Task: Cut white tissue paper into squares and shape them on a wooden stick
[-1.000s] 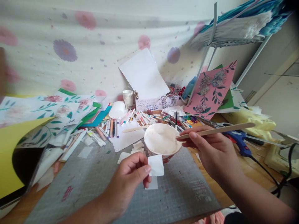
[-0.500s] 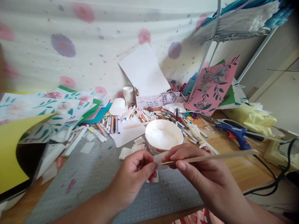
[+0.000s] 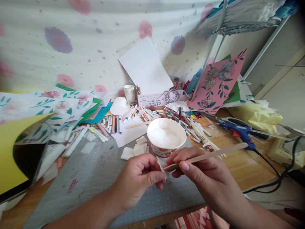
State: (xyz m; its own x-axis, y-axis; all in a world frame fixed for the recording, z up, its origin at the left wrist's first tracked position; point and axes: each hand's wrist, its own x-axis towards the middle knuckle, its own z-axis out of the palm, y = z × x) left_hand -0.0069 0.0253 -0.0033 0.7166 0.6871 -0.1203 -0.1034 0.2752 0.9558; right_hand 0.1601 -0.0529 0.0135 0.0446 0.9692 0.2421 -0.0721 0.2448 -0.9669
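My left hand (image 3: 139, 179) pinches a small white paper square (image 3: 164, 168) between thumb and fingers, low over the grey cutting mat (image 3: 95, 181). My right hand (image 3: 205, 178) grips a long wooden stick (image 3: 209, 155), and its near tip rests on that paper square. Just behind both hands stands a paper cup (image 3: 166, 137) filled with white paste. Several more white paper squares (image 3: 134, 150) lie on the mat to the cup's left.
Markers and pens (image 3: 114, 122) are strewn behind the mat, with a second wooden stick (image 3: 138, 124). A blue glue gun (image 3: 238, 132) and its black cable lie at the right. Flower-printed sheets and yellow card (image 3: 14, 140) pile at the left; a pink card (image 3: 218, 81) leans at the back.
My right hand has brought the stick from the cup's rim down to the paper square in my left hand. Both hands moved closer together in front of the cup.
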